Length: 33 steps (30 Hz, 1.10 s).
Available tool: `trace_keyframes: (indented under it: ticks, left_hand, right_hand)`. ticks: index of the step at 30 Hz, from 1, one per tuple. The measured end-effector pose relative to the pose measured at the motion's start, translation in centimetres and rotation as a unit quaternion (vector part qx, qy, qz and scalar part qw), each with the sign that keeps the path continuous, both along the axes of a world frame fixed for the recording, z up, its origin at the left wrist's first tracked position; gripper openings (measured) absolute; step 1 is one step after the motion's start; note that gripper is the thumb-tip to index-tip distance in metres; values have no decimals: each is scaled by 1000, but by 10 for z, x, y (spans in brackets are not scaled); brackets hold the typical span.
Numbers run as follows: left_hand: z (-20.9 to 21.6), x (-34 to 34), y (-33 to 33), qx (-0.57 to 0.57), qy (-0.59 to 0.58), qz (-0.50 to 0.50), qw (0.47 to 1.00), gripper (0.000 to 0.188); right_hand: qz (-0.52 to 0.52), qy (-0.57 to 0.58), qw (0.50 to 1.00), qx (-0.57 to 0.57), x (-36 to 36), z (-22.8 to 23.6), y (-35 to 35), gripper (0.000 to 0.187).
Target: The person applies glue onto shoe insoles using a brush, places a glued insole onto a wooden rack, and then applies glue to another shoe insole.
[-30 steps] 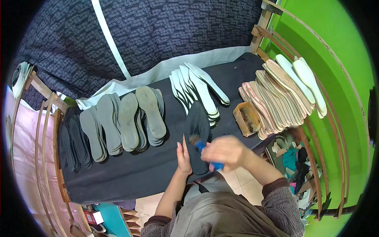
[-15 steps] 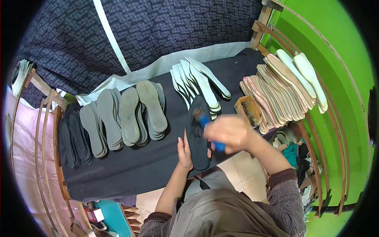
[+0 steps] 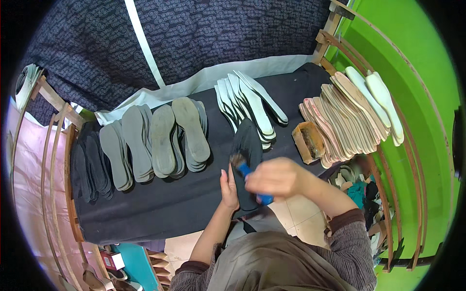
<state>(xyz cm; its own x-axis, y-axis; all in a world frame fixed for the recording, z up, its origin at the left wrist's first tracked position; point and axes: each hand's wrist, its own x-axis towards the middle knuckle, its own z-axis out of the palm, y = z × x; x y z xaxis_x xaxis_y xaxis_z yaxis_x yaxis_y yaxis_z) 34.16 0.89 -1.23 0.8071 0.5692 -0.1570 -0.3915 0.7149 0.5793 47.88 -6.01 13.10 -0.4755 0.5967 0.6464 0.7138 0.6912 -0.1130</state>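
Flat black sole-shaped piece (image 3: 249, 138), clamped in left hand's (image 3: 229, 192) grip near the black cloth-covered surface's (image 3: 155, 208) front edge; bare cloth leftward. Blue-handled bristle brush (image 3: 243, 168), clamped in right hand's (image 3: 276, 179) grip, bristles against piece.

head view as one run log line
left hand: holds black insole | right hand: holds blue brush | bristles: over insole

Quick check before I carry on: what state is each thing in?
Left hand, holding the black insole
Black insole, held under the brush
Right hand, gripping the brush
Brush, tilted, bristles at the black insole
Box, open
Gray insoles, piled
Dark insoles, piled
White insoles, fanned out
Tan insoles, overlapping
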Motion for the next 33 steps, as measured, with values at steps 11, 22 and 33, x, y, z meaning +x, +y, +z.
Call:
trace_keyframes:
  ticks: [11,22,33]
  left_hand:
    - [-7,7,6,-281,-31,41,958,75]
    - [-4,6,6,-146,-117,-8,982,70]
    - [-7,4,2,87,-7,-10,996,76]
  right_hand:
    - [37,29,997,-55,-2,4,-3,31]
    - [-23,114,993,-24,5,-3,-5,26]
    - [-72,116,990,34,13,-14,0,37]
